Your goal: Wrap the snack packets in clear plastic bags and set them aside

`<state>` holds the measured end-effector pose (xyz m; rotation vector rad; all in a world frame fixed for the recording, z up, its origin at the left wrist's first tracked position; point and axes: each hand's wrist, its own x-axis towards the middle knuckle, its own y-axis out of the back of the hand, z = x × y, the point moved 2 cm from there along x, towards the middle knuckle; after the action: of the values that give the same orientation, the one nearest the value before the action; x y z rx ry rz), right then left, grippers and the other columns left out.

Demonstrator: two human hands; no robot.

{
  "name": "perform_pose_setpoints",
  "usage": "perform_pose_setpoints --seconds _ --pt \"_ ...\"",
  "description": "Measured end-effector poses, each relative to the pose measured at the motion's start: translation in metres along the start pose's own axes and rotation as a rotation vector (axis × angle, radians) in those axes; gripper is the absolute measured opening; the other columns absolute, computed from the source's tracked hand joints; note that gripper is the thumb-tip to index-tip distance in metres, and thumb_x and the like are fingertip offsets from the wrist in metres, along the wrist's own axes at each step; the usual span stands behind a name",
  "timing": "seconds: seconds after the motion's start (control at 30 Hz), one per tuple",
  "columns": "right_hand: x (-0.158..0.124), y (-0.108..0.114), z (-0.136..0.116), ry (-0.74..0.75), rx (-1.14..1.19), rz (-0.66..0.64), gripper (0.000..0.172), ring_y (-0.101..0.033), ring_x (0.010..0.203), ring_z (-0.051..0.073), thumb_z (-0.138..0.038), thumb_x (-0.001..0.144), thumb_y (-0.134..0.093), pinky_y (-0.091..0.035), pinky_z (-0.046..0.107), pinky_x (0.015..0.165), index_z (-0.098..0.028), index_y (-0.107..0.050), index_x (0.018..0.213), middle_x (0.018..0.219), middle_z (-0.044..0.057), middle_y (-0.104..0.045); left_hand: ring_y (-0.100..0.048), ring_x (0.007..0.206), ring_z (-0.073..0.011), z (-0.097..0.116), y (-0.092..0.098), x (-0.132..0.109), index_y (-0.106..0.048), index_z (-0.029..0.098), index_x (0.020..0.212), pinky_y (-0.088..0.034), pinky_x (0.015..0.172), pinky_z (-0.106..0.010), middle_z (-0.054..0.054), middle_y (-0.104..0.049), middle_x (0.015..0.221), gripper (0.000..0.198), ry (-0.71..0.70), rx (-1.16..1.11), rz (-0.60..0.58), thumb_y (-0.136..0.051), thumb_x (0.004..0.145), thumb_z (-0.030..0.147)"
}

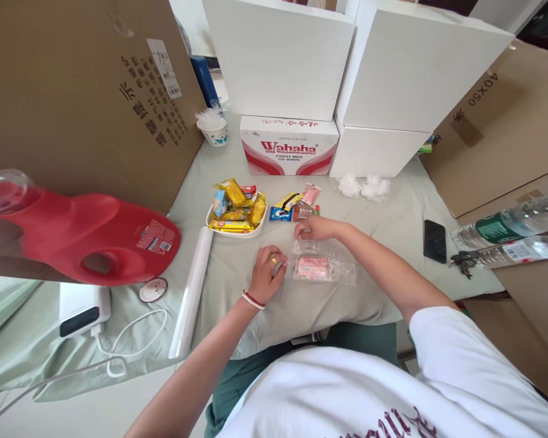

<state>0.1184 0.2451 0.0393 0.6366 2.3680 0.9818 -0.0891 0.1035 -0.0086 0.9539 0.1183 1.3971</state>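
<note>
Lying amid clear plastic film (344,274): pink rectangular packet (313,267) on pale-green, cloth-covered tabletop (369,225); film spread, closing apparently left. Bare left hand (267,275) at its nine o'clock, bare right hand (317,229) at twelve; either grip, can't tell.
</note>
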Motion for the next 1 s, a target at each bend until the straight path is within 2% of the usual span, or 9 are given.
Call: perform_pose_setpoints --seconds 0.13,0.27,0.4,0.53,0.67,0.73,0.8,0.9,1.0 --pt "0.035 0.001 -0.002 -0.351 0.050 -0.016 0.015 -0.070 0.085 0.022 -0.024 0.092 -0.066 -0.052 0.030 0.084 -0.015 -0.078 0.096 0.087 0.008 -0.077 -0.053 0.139 -0.0273 0.002 -0.001 0.001 -0.069 0.023 0.099 -0.043 0.113 -0.051 -0.010 -0.069 0.130 0.019 -0.135 0.121 -0.055 -0.051 0.098 0.021" --pt "0.057 -0.010 -0.003 -0.409 0.170 0.068 0.029 -0.071 0.078 0.019 -0.039 0.103 -0.053 -0.055 0.029 0.077 -0.018 -0.072 0.113 0.086 0.007 -0.077 -0.046 0.150 -0.0247 0.000 -0.010 0.008 -0.069 0.026 0.109 -0.020 0.128 -0.059 -0.005 -0.070 0.139 0.027 -0.271 0.202 -0.249 -0.047 0.098 0.014" --pt "0.046 -0.009 0.008 -0.332 0.482 0.292 0.041 -0.070 0.105 0.020 -0.047 0.107 -0.042 -0.055 0.033 0.094 -0.019 -0.063 0.130 0.107 0.009 -0.077 -0.047 0.150 -0.0239 -0.004 -0.014 0.019 -0.069 0.026 0.112 -0.009 0.130 -0.063 -0.005 -0.074 0.132 0.030 -0.303 0.205 -0.393 -0.044 0.100 0.014" --pt "0.012 0.001 0.029 -0.230 0.492 0.247 0.049 -0.063 0.126 0.020 -0.027 0.097 -0.058 -0.049 0.037 0.107 -0.018 -0.053 0.145 0.129 0.010 -0.071 -0.060 0.134 -0.0249 -0.010 -0.013 0.021 -0.070 0.025 0.111 -0.014 0.129 -0.063 -0.007 -0.078 0.112 0.027 -0.182 0.224 -0.375 -0.045 0.101 0.019" --pt "-0.002 0.000 0.040 -0.153 0.220 0.094 0.071 -0.064 0.121 0.025 -0.017 0.080 -0.076 -0.046 0.041 0.107 -0.013 -0.053 0.147 0.129 0.014 -0.070 -0.065 0.116 -0.0266 -0.017 -0.014 0.020 -0.071 0.026 0.102 -0.025 0.124 -0.060 -0.007 -0.076 0.102 0.022 -0.003 0.237 -0.285 -0.050 0.100 0.025" --pt "0.004 -0.007 0.041 -0.190 0.009 0.077 0.067 -0.066 0.112 0.028 -0.021 0.076 -0.081 -0.046 0.042 0.106 -0.013 -0.060 0.140 0.117 0.014 -0.073 -0.063 0.111 -0.0286 -0.020 -0.017 0.020 -0.071 0.025 0.094 -0.031 0.119 -0.058 -0.008 -0.073 0.096 0.018 0.080 0.245 -0.269 -0.054 0.097 0.028" --pt "0.012 -0.014 0.038 -0.222 -0.153 0.089 0.049 -0.066 0.108 0.029 -0.022 0.077 -0.081 -0.045 0.042 0.104 -0.014 -0.071 0.124 0.105 0.012 -0.074 -0.061 0.111 -0.0317 -0.022 -0.020 0.021 -0.071 0.023 0.098 -0.039 0.111 -0.055 -0.010 -0.070 0.098 0.015 0.180 0.266 -0.248 -0.060 0.094 0.032" --pt "0.018 -0.021 0.032 -0.242 -0.207 0.137 0.017 -0.065 0.100 0.028 -0.020 0.084 -0.069 -0.048 0.039 0.097 -0.016 -0.075 0.100 0.096 0.011 -0.074 -0.058 0.120 -0.0362 -0.027 -0.024 0.022 -0.062 0.018 0.131 -0.045 0.101 -0.051 -0.016 -0.064 0.122 0.049 0.316 0.287 -0.175 -0.072 0.086 0.035" --pt "0.008 -0.019 0.028 -0.170 -0.167 0.231 0.017 -0.064 0.099 0.026 -0.026 0.090 -0.063 -0.049 0.038 0.093 -0.016 -0.074 0.098 0.107 0.012 -0.072 -0.051 0.133 -0.0394 -0.031 -0.025 0.022 -0.041 0.016 0.153 -0.045 0.103 -0.050 -0.021 -0.051 0.144 0.089 0.383 0.287 -0.102 -0.082 0.077 0.039"
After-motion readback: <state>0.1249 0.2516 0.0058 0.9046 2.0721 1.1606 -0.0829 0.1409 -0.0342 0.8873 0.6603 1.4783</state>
